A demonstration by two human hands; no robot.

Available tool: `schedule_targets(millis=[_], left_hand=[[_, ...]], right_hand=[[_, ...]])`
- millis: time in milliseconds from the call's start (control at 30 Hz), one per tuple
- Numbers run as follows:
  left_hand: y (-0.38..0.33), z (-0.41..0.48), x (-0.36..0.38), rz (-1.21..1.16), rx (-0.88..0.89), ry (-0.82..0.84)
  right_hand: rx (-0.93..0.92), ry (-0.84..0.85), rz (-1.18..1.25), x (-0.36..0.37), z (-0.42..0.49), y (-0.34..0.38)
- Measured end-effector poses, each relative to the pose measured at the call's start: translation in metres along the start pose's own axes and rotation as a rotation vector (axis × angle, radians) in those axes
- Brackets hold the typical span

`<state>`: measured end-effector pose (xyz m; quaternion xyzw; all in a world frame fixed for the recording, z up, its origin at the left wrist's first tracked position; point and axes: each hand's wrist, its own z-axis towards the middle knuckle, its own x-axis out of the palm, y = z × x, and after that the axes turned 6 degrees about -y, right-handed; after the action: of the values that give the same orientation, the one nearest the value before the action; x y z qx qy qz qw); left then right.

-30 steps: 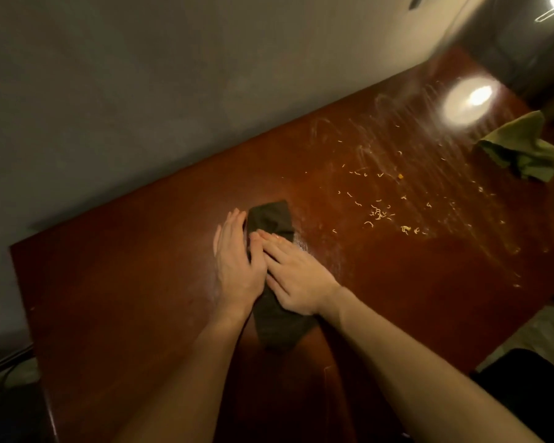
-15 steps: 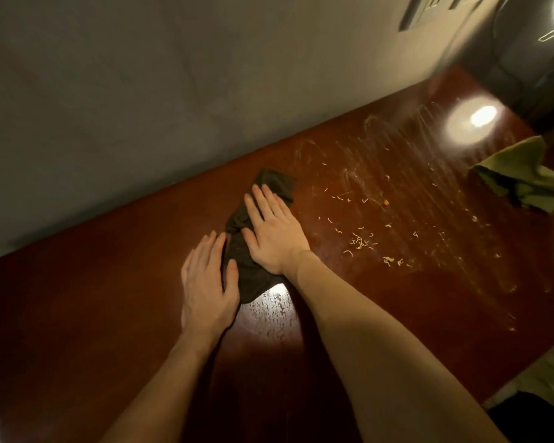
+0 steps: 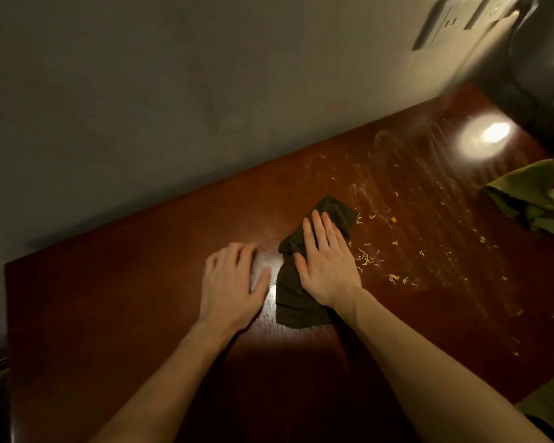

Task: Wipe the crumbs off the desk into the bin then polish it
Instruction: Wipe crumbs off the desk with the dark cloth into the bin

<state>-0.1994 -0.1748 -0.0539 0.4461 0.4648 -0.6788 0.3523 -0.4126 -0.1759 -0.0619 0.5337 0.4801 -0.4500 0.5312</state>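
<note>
The right hand (image 3: 328, 270) presses flat-fingered on the dark cloth (image 3: 296, 310), likely to push the crumbs (image 3: 367, 259) lying just right of it, while the left hand (image 3: 232, 282) rests flat beside it, seemingly bracing on the desk (image 3: 109, 298).

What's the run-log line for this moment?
stage: crumb wipe | right hand flat on dark cloth | left hand on desk | crumbs right of cloth

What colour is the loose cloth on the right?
The loose cloth is olive green; the head view shows it.
</note>
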Motion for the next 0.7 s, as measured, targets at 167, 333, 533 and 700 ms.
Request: schedule_targets(millis=[167, 333, 533, 700], left_hand=[[-0.034, 0.020, 0.004, -0.292, 0.236, 0.210], [-0.020, 0.040, 0.012, -0.225, 0.225, 0.188], [0.002, 0.064, 0.002, -0.060, 0.147, 0.234], [-0.011, 0.046, 0.009, -0.092, 0.081, 0.214]], right_hand=[[0.168, 0.093, 0.055, -0.015, 0.051, 0.017], [0.234, 0.009, 0.338, -0.038, 0.062, 0.010], [0.049, 0.043, -0.012, -0.028, 0.036, -0.005], [0.128, -0.011, -0.136, -0.021, 0.063, 0.016]])
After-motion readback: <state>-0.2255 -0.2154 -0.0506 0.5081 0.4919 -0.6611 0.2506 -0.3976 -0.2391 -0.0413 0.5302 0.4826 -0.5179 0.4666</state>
